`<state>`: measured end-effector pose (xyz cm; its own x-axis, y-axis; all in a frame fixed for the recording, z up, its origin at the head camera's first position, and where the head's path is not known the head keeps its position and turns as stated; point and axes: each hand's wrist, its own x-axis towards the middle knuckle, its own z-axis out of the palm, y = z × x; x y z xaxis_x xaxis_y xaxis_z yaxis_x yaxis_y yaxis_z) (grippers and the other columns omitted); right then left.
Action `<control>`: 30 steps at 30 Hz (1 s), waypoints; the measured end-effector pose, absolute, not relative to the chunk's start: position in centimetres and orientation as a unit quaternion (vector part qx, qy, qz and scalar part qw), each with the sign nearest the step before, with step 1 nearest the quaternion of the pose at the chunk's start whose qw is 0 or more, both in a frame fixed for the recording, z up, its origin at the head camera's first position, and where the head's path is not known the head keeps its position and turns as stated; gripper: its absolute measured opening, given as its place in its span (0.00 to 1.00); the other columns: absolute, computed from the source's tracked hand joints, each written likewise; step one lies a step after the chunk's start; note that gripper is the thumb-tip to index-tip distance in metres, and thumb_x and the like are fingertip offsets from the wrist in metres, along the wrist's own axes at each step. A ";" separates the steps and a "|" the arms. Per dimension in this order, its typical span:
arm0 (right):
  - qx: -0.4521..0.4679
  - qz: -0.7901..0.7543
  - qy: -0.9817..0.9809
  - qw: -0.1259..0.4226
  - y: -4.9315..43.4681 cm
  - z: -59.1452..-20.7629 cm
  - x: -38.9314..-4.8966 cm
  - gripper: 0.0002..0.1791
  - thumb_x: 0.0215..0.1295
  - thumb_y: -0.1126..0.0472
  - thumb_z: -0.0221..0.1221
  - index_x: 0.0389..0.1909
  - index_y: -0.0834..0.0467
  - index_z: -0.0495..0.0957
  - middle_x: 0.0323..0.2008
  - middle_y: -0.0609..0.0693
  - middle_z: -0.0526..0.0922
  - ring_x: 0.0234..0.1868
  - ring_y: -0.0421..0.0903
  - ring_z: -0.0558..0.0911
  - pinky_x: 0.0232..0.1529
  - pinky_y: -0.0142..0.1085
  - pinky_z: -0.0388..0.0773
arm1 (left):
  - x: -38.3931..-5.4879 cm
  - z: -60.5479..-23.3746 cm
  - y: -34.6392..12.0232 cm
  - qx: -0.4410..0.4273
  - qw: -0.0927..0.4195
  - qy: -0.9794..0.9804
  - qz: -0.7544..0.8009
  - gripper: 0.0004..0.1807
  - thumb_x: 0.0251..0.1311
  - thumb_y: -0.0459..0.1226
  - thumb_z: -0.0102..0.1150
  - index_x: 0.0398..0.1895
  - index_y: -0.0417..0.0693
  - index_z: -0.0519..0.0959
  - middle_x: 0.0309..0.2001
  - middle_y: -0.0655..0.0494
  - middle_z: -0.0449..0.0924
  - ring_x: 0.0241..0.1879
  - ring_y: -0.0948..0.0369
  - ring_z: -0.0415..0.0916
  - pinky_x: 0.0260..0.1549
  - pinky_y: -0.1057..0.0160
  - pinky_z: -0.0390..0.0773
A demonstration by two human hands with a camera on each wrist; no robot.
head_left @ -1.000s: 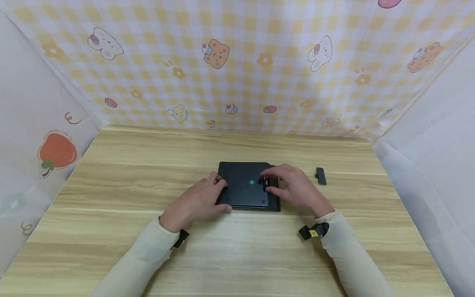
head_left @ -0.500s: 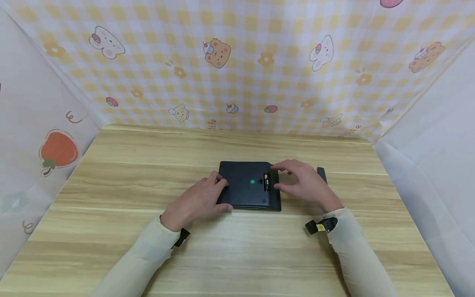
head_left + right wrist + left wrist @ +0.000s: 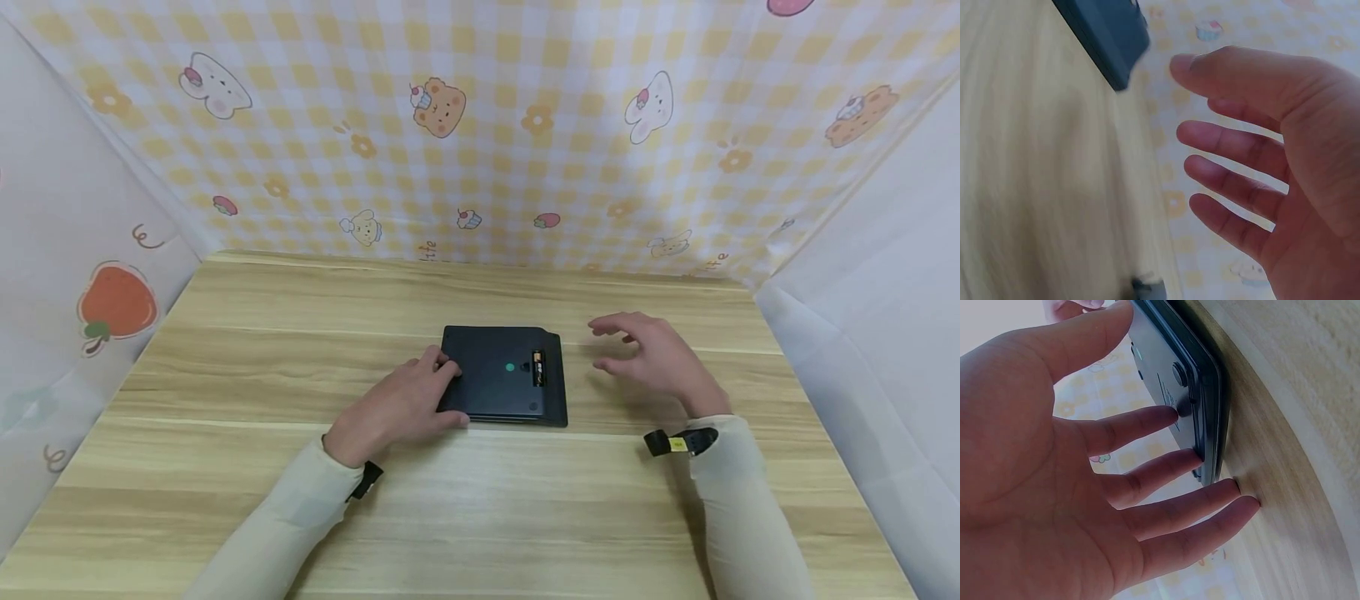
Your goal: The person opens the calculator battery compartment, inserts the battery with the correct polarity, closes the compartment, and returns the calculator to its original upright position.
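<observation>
A flat black device (image 3: pixel 491 383) with rubber feet and a green dot lies back side up on the table. An orange-and-black battery (image 3: pixel 538 368) sits in its uncovered compartment near the right side. My left hand (image 3: pixel 401 408) rests at the device's left end, thumb along the near edge; two fingertips touch the casing in the left wrist view and two reach past it to the wood. To the right, my right hand (image 3: pixel 656 358) hovers with relaxed, parted fingers and nothing in them. The small black battery cover (image 3: pixel 1149 289) shows at the bottom of the right wrist view; the head view hides it behind this hand.
The wood-grain table (image 3: pixel 480 500) ends at the back against a yellow-checked cloth (image 3: pixel 487 167) with cartoon prints. White cloth walls (image 3: pixel 885 317) stand on both sides.
My right hand has drawn away from the battery compartment to the right, uncovering the battery and coming over the battery cover. The left hand and the device have stayed put.
</observation>
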<state>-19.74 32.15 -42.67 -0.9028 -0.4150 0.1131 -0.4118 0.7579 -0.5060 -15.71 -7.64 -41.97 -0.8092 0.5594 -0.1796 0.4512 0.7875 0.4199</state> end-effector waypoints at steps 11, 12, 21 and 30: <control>-0.176 -0.260 0.949 0.026 36.0 -41.4 -19.5 0.31 0.65 0.63 0.79 0.69 0.60 0.82 0.61 0.59 0.88 0.60 0.65 0.84 0.60 0.63 0.79 | -15.8 -41.9 -7.7 0.272 0.150 0.933 0.179 0.37 0.71 0.52 0.75 0.73 0.38 0.77 0.71 0.38 0.70 0.63 0.41 0.79 0.62 0.44 0.81; -0.171 -0.260 0.950 0.028 36.3 -41.3 -19.4 0.32 0.65 0.63 0.79 0.69 0.60 0.82 0.62 0.60 0.87 0.60 0.66 0.84 0.60 0.63 0.79 | -15.8 -42.0 -7.7 0.272 0.150 0.934 0.179 0.37 0.71 0.52 0.75 0.73 0.38 0.77 0.71 0.38 0.70 0.63 0.41 0.79 0.62 0.44 0.81; -0.126 -0.253 0.956 0.073 38.3 -41.4 -19.4 0.36 0.65 0.60 0.79 0.72 0.63 0.78 0.68 0.65 0.81 0.65 0.72 0.79 0.63 0.67 0.76 | -15.8 -41.9 -7.7 0.271 0.152 0.934 0.179 0.37 0.71 0.52 0.75 0.73 0.39 0.77 0.70 0.38 0.69 0.62 0.41 0.79 0.62 0.44 0.81; -0.115 -0.252 0.956 0.093 39.2 -42.3 -19.7 0.43 0.63 0.57 0.81 0.75 0.66 0.74 0.71 0.69 0.78 0.65 0.77 0.78 0.64 0.70 0.74 | -15.8 -42.0 -7.6 0.272 0.155 0.933 0.177 0.37 0.72 0.52 0.74 0.73 0.39 0.77 0.70 0.38 0.69 0.62 0.41 0.79 0.62 0.44 0.80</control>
<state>-19.66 39.17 -42.30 -0.9560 -0.2675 -0.1201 -0.1734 0.8462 -0.5039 -15.78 -7.64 -41.97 -0.8041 0.5625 -0.1924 0.4528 0.7892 0.4149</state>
